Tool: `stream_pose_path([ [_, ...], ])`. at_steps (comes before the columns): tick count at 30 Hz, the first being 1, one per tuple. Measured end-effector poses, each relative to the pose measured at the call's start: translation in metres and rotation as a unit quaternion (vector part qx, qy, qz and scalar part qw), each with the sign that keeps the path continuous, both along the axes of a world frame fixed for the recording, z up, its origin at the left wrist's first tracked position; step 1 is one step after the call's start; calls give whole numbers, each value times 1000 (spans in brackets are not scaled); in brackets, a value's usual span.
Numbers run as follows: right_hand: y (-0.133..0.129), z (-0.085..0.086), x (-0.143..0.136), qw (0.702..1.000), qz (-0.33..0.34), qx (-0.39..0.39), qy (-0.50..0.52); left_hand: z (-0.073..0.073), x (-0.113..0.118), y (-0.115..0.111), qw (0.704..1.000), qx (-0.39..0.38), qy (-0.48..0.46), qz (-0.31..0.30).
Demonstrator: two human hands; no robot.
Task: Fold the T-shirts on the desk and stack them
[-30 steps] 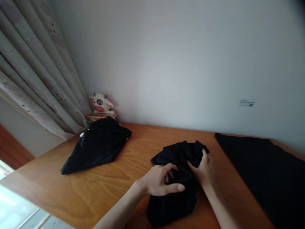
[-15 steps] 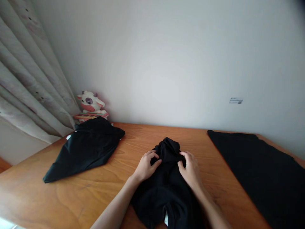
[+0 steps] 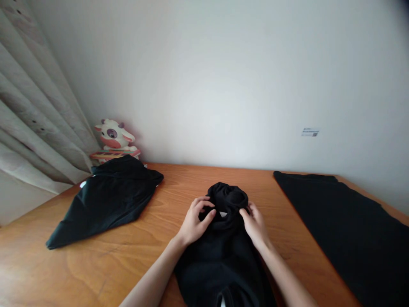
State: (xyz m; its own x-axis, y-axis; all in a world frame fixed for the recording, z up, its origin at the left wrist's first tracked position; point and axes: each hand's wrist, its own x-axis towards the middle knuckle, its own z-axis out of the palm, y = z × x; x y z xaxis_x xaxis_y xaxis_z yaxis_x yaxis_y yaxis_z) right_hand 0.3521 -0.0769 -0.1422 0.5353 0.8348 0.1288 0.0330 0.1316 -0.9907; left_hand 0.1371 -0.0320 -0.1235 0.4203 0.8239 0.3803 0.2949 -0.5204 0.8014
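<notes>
A black garment (image 3: 220, 251) lies on the wooden table in front of me, its far end gathered into a rounded opening with a small white patch inside. My left hand (image 3: 198, 217) is at the left edge of this opening, thumb and fingers curved around the fabric. On the right edge, my right hand (image 3: 254, 221) pinches the cloth between thumb and fingers. Near the bottom of the view, a second gap in the garment shows something white.
Another black cloth (image 3: 111, 200) lies at the left, by a cow toy (image 3: 115, 135) against the wall. A large flat black cloth (image 3: 345, 226) covers the right side of the table (image 3: 128, 264). A curtain (image 3: 35, 106) hangs at the left.
The gathered far end has been spread wider, and a white patch now shows inside it. My right hand has shifted slightly outward. The camera view has turned a little.
</notes>
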Motion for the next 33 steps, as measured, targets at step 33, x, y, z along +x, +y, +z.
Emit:
stream_pose_path([
  [33,-12,0,22,892,-45,-201,-402,-5,-6,-5,960,119,249,52],
])
